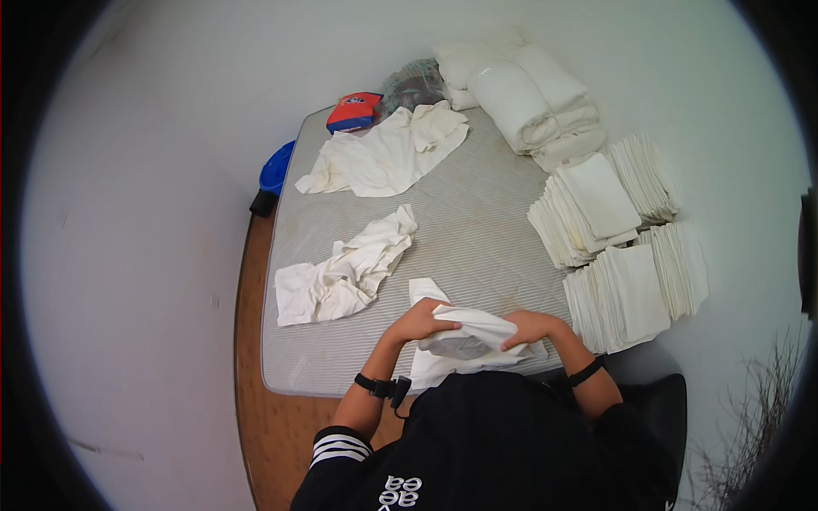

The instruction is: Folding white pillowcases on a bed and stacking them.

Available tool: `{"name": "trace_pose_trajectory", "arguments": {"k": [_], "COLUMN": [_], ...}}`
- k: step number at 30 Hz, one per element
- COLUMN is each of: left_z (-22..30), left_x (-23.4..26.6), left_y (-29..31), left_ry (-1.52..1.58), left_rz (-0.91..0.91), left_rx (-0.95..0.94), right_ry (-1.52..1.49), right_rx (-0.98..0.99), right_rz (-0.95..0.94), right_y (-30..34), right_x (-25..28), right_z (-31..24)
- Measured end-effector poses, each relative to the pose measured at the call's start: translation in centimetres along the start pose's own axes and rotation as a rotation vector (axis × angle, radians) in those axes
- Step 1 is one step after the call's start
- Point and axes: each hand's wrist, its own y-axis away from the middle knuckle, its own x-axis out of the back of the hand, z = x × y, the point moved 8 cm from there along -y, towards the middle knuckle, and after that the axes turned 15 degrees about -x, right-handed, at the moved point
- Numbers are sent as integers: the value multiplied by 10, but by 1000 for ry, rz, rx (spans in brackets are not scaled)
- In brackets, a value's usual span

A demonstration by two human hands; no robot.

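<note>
Close to my body, both hands hold up a white cloth (479,325) above the striped mattress. My left hand (421,322) grips its left end, thumb on top. At the other end my right hand (532,327) pinches the fabric, its thumb pointing inward. The cloth sags and folds between them, and part of it spreads onto the mattress below. Whether it is a pillowcase or another kind of linen I cannot tell. A crumpled white cloth (345,271) lies just beyond my left hand. Farther off is another loose white cloth (388,153).
Stacks of folded white cloths (626,289) line the right side of the mattress (477,204). Rolled white bedding (532,94), a clear plastic bag (413,85) and a red-and-blue package (354,112) sit at the far end. A blue basin (276,169) stands beside the left edge.
</note>
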Motion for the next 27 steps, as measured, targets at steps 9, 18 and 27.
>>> {"name": "trace_pose_trajectory", "arguments": {"k": [9,18,27], "left_z": [-251,-242,195], "left_x": [-76,108,294], "left_y": [186,21,-40], "left_ry": [65,-944,-724], "left_rz": [-770,79,1094], "left_rx": [592,490,-696], "right_ry": [54,347,-135], "right_rx": [-707,-578,224], "right_rz": [-802,892,1825], "right_y": [26,-13,203], "right_x": [-144,134,333], "right_z": [225,182,-108]}}
